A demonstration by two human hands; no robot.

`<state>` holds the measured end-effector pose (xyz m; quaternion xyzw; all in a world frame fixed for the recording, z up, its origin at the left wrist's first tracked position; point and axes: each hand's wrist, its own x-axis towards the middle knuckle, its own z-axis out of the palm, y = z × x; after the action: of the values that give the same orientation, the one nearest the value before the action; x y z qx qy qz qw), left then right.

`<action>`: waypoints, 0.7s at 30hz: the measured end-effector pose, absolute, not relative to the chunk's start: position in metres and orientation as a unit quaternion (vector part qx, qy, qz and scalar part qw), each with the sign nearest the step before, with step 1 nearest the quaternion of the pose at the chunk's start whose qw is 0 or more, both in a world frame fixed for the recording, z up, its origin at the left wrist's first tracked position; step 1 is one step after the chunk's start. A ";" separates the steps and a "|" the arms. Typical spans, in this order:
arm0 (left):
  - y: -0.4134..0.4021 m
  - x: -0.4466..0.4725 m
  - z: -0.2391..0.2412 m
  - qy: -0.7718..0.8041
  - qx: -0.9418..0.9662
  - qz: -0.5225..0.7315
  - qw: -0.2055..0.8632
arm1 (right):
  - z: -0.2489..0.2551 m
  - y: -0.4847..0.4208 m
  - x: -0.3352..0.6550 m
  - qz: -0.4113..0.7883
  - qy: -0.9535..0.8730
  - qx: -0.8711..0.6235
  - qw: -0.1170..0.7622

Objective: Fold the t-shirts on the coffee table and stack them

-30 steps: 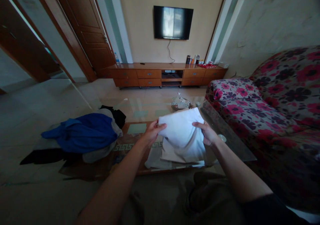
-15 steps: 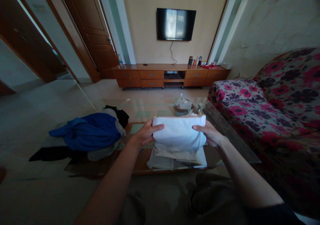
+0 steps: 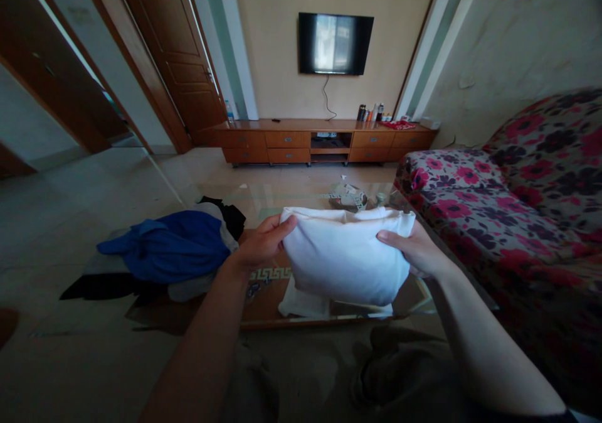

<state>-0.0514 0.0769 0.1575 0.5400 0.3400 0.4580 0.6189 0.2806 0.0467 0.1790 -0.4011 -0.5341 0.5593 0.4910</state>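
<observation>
A folded white garment (image 3: 345, 253) hangs between my two hands above the glass coffee table (image 3: 263, 319). My left hand (image 3: 266, 241) grips its upper left corner, thumb on the near side. At the upper right, my right hand (image 3: 416, 247) pinches the cloth in the same way; the fingers of both hands are mostly hidden behind it. Below the garment, more folded white cloth (image 3: 305, 304) lies on the table, partly covered from view. To the left sits a loose pile of clothes, with a blue garment (image 3: 174, 247) on top of grey and black ones.
A small basket (image 3: 347, 198) and a glass jar (image 3: 380, 200) stand at the table's far side. A flowered sofa (image 3: 470, 203) runs along the right. Beyond is a low wooden TV cabinet (image 3: 286, 140) with bottles and cans, beneath a wall television (image 3: 335, 43).
Both hands have raised the white garment and brought it closer, and my right hand has shifted rightward. The garment looks larger, its top edge showing several fold layers.
</observation>
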 end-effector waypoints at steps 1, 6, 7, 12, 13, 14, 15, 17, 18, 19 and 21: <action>0.077 -0.054 0.157 0.350 0.546 0.457 0.609 | 0.182 0.047 0.280 0.537 -0.544 -0.409 0.498; 0.089 -0.058 0.147 0.402 0.576 0.469 0.535 | 0.179 0.068 0.272 0.452 -0.611 -0.432 0.486; 0.093 -0.057 0.145 0.415 0.580 0.479 0.512 | 0.176 0.074 0.269 0.443 -0.629 -0.428 0.475; 0.109 -0.048 0.149 0.441 0.620 0.562 0.323 | 0.171 0.093 0.255 0.299 -0.689 -0.420 0.510; 0.110 -0.048 0.154 0.434 0.638 0.573 0.275 | 0.173 0.094 0.255 0.268 -0.691 -0.417 0.526; 0.109 -0.050 0.159 0.424 0.659 0.578 0.228 | 0.174 0.094 0.257 0.244 -0.692 -0.413 0.540; 0.107 -0.051 0.164 0.412 0.683 0.574 0.183 | 0.175 0.093 0.259 0.228 -0.693 -0.408 0.549; 0.101 -0.054 0.165 0.394 0.733 0.542 0.120 | 0.169 0.091 0.267 0.224 -0.700 -0.400 0.547; 0.097 -0.055 0.160 0.391 0.756 0.515 0.108 | 0.161 0.090 0.272 0.233 -0.710 -0.400 0.531; 0.092 -0.055 0.152 0.390 0.779 0.479 0.108 | 0.150 0.089 0.277 0.246 -0.724 -0.404 0.503; 0.082 -0.053 0.125 0.394 0.826 0.381 0.129 | 0.119 0.086 0.288 0.265 -0.758 -0.420 0.422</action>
<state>-0.0526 0.0820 0.1248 0.8263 0.3942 0.3811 0.1288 0.2881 0.0858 0.1191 -0.4202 -0.7581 0.2651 0.4223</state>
